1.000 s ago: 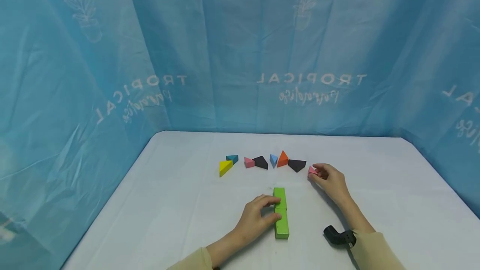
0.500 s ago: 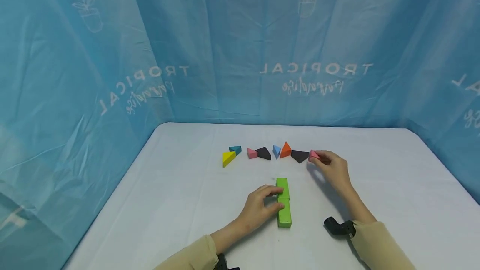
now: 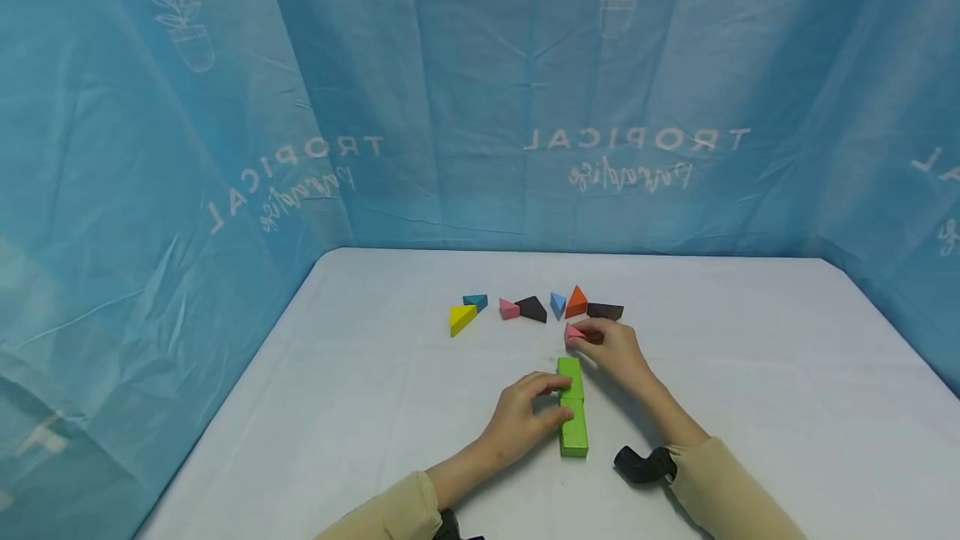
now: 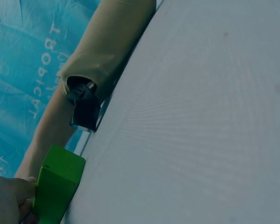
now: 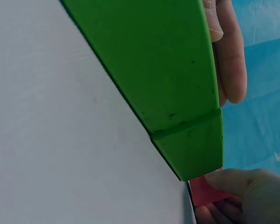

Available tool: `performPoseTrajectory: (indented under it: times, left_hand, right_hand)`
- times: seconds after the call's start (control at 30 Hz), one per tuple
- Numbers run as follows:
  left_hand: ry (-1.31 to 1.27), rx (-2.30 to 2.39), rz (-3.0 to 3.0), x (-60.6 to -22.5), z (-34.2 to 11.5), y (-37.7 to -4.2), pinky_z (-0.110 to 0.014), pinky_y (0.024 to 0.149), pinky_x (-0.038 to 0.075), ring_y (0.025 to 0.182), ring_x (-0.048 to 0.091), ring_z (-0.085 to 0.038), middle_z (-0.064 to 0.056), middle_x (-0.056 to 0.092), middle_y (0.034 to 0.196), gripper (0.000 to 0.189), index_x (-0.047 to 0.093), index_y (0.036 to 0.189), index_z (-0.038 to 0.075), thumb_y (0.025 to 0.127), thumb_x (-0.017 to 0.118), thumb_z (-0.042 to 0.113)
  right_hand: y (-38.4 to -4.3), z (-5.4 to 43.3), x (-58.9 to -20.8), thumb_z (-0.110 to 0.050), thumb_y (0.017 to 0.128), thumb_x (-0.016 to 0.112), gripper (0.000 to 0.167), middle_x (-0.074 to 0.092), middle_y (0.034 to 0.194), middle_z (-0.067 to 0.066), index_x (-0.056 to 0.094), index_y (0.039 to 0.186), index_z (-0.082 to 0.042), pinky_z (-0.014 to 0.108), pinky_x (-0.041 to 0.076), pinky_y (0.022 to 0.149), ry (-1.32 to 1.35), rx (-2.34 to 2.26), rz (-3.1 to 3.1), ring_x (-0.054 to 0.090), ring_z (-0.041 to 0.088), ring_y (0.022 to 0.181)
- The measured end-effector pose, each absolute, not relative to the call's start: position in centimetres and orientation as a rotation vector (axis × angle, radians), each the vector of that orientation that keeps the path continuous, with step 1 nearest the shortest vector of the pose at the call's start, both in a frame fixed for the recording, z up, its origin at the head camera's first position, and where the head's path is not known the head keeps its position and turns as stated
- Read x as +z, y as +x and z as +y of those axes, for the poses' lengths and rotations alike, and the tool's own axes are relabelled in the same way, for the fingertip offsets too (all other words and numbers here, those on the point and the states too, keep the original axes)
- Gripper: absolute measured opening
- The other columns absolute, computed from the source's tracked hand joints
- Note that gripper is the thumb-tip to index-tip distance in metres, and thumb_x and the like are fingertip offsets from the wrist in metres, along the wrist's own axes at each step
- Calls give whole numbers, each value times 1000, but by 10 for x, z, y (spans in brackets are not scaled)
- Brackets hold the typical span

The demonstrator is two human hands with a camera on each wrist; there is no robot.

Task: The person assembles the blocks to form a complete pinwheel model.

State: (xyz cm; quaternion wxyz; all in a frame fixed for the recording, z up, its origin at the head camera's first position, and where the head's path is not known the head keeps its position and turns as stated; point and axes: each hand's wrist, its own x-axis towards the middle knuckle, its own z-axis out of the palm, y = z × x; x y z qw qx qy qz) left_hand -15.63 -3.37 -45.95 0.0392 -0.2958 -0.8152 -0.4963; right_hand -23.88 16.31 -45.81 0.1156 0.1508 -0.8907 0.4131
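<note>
Two green blocks (image 3: 572,409) lie end to end mid-table; your left hand (image 3: 525,422) pinches their joint. Your right hand (image 3: 611,347) pinches a small pink wedge (image 3: 573,332), likely light and rigid, at their far end.

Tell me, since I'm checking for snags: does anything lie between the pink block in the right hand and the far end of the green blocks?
Nothing visible does. The right hand pinches the pink block just beyond the green blocks, with only bare table between.
</note>
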Motion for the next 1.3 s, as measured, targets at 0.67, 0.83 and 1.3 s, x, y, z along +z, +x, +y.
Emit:
performPoseTrajectory:
  times: [0.67,0.83,1.3]
  left_hand:
    - [-922,-1526,-2486,-459,-33,-157,-25,92,46,108,56,-10,0,62,117,37,61,121,7,87,70,17]
    - [-924,-1525,-2486,-459,-33,-158,-25,92,46,108,56,-10,0,62,117,37,61,121,7,87,70,18]
    - [-936,-1529,-2485,-459,-34,-157,-25,93,45,109,56,-10,-1,62,117,38,61,121,6,86,70,17]
  right_hand:
    - [-235,161,-457,-18,90,65,22,70,99,7,71,107,-4,39,50,79,430,1447,-2637,64,21,90]
    - [-234,160,-458,-23,91,64,26,70,95,3,70,108,-4,43,51,83,447,1497,-2679,66,16,86]
    - [-225,160,-455,-24,89,67,23,69,98,0,72,106,-8,40,49,85,515,1543,-2695,62,16,93]
